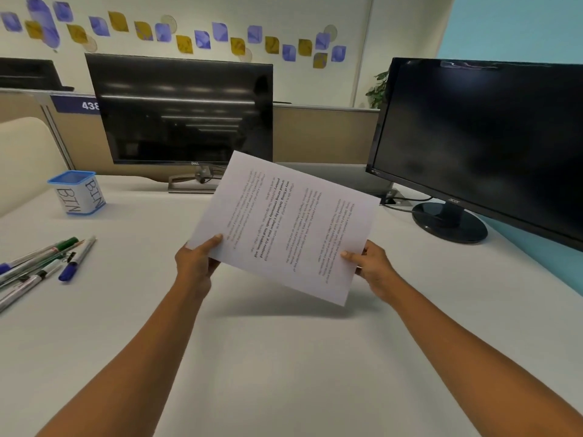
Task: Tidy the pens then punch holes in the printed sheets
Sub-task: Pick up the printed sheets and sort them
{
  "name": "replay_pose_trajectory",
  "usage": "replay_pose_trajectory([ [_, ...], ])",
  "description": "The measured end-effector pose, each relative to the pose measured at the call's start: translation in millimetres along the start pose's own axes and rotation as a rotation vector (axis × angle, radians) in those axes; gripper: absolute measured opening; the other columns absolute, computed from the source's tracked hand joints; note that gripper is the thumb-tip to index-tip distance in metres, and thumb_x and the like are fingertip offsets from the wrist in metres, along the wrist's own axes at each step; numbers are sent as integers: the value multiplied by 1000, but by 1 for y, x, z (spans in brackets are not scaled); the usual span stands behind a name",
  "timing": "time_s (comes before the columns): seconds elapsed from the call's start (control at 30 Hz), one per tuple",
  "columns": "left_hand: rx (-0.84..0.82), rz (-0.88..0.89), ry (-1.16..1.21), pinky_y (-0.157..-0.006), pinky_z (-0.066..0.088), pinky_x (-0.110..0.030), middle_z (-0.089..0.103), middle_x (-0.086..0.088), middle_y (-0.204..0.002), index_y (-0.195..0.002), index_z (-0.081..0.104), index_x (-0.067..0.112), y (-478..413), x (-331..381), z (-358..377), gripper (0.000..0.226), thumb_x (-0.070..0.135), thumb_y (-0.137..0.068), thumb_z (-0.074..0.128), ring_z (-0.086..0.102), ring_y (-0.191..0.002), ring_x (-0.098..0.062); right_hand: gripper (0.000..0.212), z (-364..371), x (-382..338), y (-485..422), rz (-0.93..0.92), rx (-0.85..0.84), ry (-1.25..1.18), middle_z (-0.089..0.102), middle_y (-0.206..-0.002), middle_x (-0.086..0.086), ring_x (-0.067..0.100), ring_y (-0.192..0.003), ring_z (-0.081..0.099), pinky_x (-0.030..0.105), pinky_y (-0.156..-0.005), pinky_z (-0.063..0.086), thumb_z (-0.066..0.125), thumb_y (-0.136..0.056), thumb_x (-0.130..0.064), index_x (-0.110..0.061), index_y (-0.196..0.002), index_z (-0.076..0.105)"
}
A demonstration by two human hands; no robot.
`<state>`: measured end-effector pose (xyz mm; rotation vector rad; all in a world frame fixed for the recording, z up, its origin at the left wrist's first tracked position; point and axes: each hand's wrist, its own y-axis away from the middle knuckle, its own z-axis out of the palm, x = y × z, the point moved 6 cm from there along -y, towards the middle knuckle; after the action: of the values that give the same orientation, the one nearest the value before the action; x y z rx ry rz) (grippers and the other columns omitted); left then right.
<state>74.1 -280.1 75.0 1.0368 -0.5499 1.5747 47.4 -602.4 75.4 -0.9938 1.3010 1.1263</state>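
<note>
**Sheets in the air, both hands on them**

I see the printed sheets [284, 225] held tilted above the white desk [252, 357], text running sideways. The left hand [197, 263] pinches the near-left corner, thumb on top. The right hand [373, 268] pinches the right edge the same way. The pens [41, 266] lie loose at far left, near the blue cup marked BIN [77, 192], well apart from the paper.

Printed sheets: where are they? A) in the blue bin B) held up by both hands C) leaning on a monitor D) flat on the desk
B: the left hand and right hand each pinch an edge of the printed sheets, raised above the desk.
</note>
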Motion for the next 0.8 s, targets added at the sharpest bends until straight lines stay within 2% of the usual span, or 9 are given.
replay_pose_trajectory([
  [0.13,-160,-33,-345,-66,50,-26,63,-9,-103,-112,60,5,-4,2,-6,31,4,-81,65,61,-80,-18,28,-19,-11,-3,-28,5,-5,63,-110,8,19,-91,61,26,-67,51,59,-85,1,-12,-110,57],
  [0.27,-306,-26,-544,-69,52,-32,65,-12,-106,-107,61,6,2,0,8,24,6,-82,64,65,-85,-24,24,-20,-18,-5,-69,13,66,63,-110,9,26,-97,60,37,-81,51,57,-88,-4,-16,-108,58],
  [0.4,-284,88,-532,-85,51,-46,64,-12,-106,-104,61,6,8,15,21,20,4,-84,61,62,-94,-34,21,-15,-29,-5,-118,23,71,64,-105,5,26,-98,59,40,-83,50,56,-88,-4,-17,-105,59],
  [0.57,-296,217,-497,-76,51,-36,65,-8,-103,-99,62,7,12,39,31,15,6,-84,62,63,-83,-25,24,-14,-44,-4,-179,28,26,67,-97,-8,12,-89,63,25,-67,51,57,-88,-6,-29,-95,62],
  [0.67,-313,203,-537,-78,50,-38,65,-10,-103,-103,62,7,14,37,30,18,9,-84,62,63,-86,-27,20,-13,-35,-2,-169,6,34,67,-99,-4,12,-89,64,24,-68,52,59,-87,-9,-25,-100,61],
  [0.8,-305,130,-531,-81,49,-41,64,-12,-106,-105,61,6,16,20,21,21,7,-85,61,61,-91,-30,19,-10,-15,1,-112,20,20,67,-101,4,19,-88,63,31,-72,52,64,-83,-6,-22,-95,63],
])
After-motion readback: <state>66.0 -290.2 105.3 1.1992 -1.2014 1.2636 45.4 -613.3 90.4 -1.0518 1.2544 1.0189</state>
